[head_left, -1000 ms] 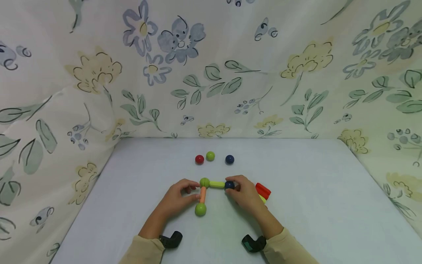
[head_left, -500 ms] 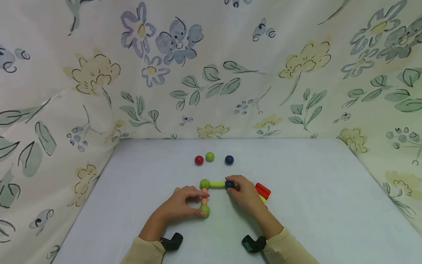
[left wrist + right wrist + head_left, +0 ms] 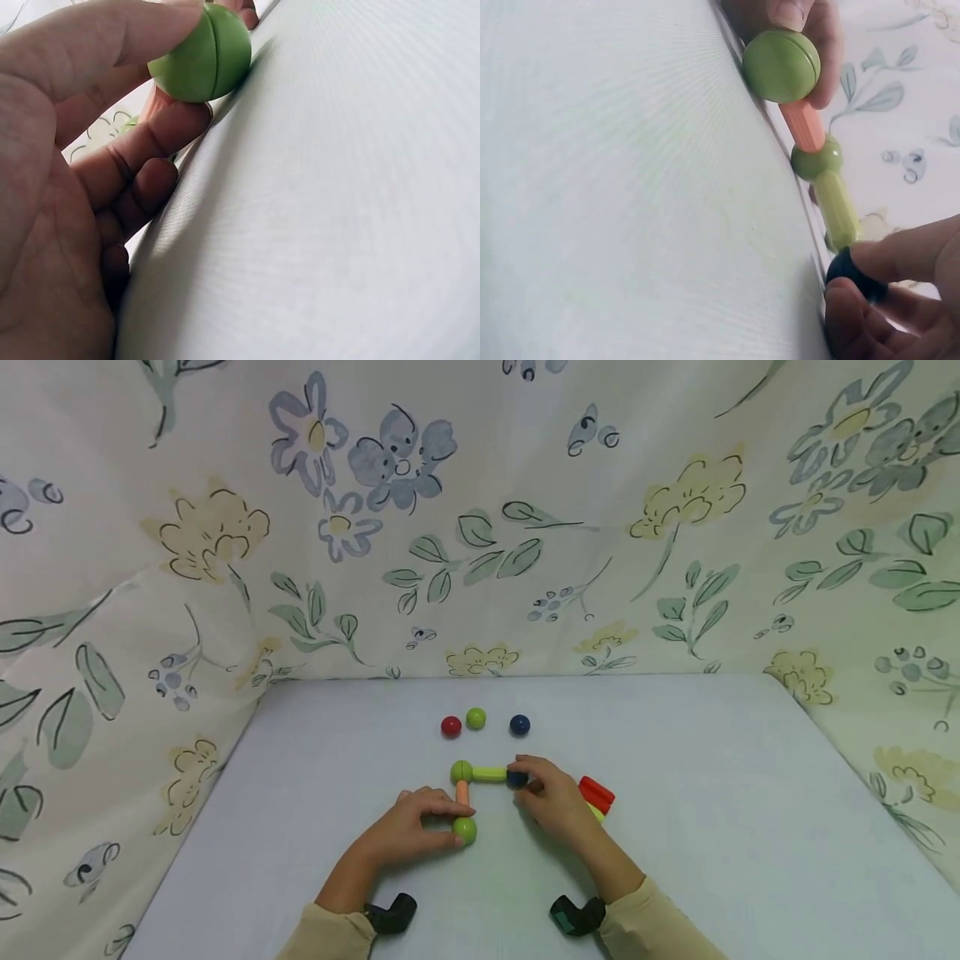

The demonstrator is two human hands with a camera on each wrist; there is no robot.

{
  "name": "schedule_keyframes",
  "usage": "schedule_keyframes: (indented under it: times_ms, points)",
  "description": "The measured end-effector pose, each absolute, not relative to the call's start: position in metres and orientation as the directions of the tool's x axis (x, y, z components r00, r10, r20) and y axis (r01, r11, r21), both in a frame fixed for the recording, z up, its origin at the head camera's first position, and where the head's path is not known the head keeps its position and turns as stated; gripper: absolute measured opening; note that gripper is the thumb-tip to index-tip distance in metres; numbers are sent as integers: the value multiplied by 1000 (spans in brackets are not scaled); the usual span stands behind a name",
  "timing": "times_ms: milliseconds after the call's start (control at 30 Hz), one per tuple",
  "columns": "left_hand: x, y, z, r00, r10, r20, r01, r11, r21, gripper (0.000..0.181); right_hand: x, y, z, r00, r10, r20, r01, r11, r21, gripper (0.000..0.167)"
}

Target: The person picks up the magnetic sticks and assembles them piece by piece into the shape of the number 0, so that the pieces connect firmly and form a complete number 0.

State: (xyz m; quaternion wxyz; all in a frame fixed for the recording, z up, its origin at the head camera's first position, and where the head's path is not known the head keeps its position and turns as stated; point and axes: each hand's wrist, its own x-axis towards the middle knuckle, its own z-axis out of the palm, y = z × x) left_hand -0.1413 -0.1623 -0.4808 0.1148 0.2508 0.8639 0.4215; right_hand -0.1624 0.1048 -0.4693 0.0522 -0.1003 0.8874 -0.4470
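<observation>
An L-shaped chain of balls and rods lies on the table. Its corner is a green ball [image 3: 461,772], from which a yellow-green rod [image 3: 489,774] runs right to a dark blue ball [image 3: 517,778]. An orange rod [image 3: 462,793] comes from the corner toward me and ends in a nearer green ball [image 3: 202,56] with a groove round it. My left hand [image 3: 408,822] holds this nearer ball between thumb and fingers, one finger reaching across the orange rod. With thumb and fingertips, my right hand [image 3: 555,797] pinches the blue ball, partly covering it.
Behind the chain sit a loose red ball [image 3: 451,727], a green ball [image 3: 476,718] and a dark blue ball [image 3: 520,725]. Red rods [image 3: 596,794] and a yellow rod [image 3: 597,812] lie right of my right hand, partly hidden by it. A floral cloth [image 3: 480,593] hangs behind the white table.
My left hand has gone from beside the orange rod to the nearer green ball and taken hold of it. That ball has swung slightly right. My right hand keeps its pinch on the blue ball.
</observation>
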Motion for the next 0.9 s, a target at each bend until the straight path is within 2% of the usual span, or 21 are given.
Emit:
schedule_keyframes:
  times_ms: [333,633,800,900]
  points:
    - [-140,-163,-482,-858,513,2,301,501,811,32,-164,108,-469,-975,-224,-4,-130,581,-803,39]
    - [-140,-162,-484,-857,515,3,303,500,811,32,-165,113,-464,-974,-226,-27,-118,603,-789,46]
    - [-141,-162,-483,-863,505,0,289,493,821,32,-174,140,-449,-981,-192,-19,-122,694,-710,33]
    - [-141,-162,-482,-870,494,5,285,493,822,31,-181,166,-441,-981,-184,-64,-99,752,-652,24]
